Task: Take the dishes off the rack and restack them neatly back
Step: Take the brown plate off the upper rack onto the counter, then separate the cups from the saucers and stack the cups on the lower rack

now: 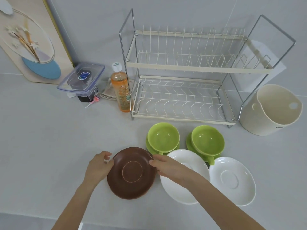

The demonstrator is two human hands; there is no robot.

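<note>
A brown saucer (132, 173) lies on the counter, seemingly on top of another brown one. My left hand (98, 166) grips its left rim and my right hand (163, 166) grips its right rim. To the right lie two white saucers (176, 188) (232, 180), the nearer one partly under my right forearm. Behind them stand two green cups on green saucers (163, 138) (207, 140). The two-tier white wire dish rack (182, 67) stands at the back with nothing in it.
An orange drink bottle (120, 90) stands at the rack's left front corner. A clear plastic box (81, 80) and a picture panel (29, 39) are at the back left. A cream utensil holder (272, 110) stands right of the rack.
</note>
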